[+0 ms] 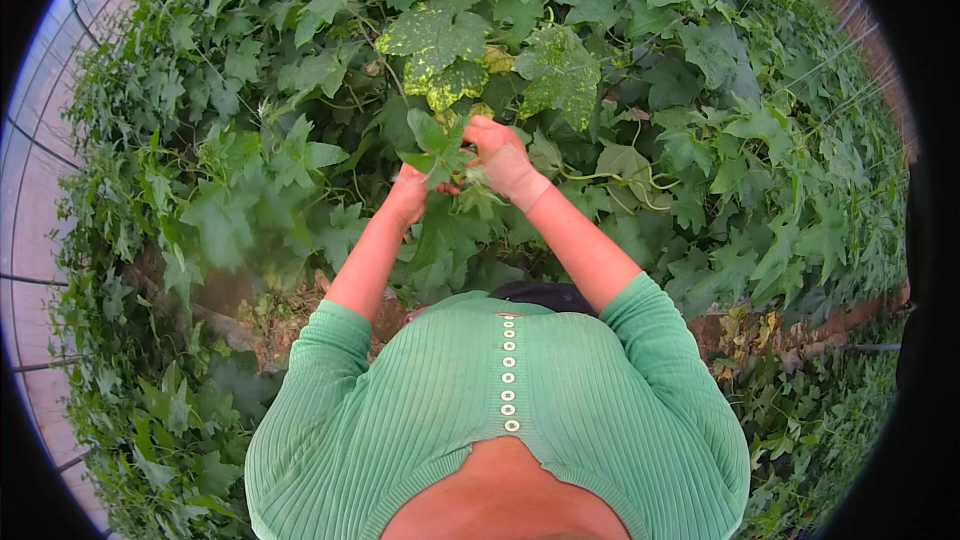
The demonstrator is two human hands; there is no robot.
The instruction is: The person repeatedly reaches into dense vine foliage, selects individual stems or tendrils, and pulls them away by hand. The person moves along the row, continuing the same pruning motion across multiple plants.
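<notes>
Both my hands are close together in front of me, among climbing vines with lobed green leaves. My left hand (411, 191) is around a leafy vine shoot (442, 150), whose leaves partly cover its fingers. My right hand (498, 152) touches the same shoot from the other side, its fingers bent near the stem. What exactly lies between its fingertips is hidden. Just above the hands hang leaves mottled with yellow (446, 67), and another speckled leaf (561, 71) is to their right.
Dense vines (750, 187) surround me on both sides, with thin strings and wires running through them at upper right. A curved translucent greenhouse wall (34, 202) with dark ribs stands at far left. Soil with dry, yellowed leaves (281, 322) shows beside me. More vines grow behind me.
</notes>
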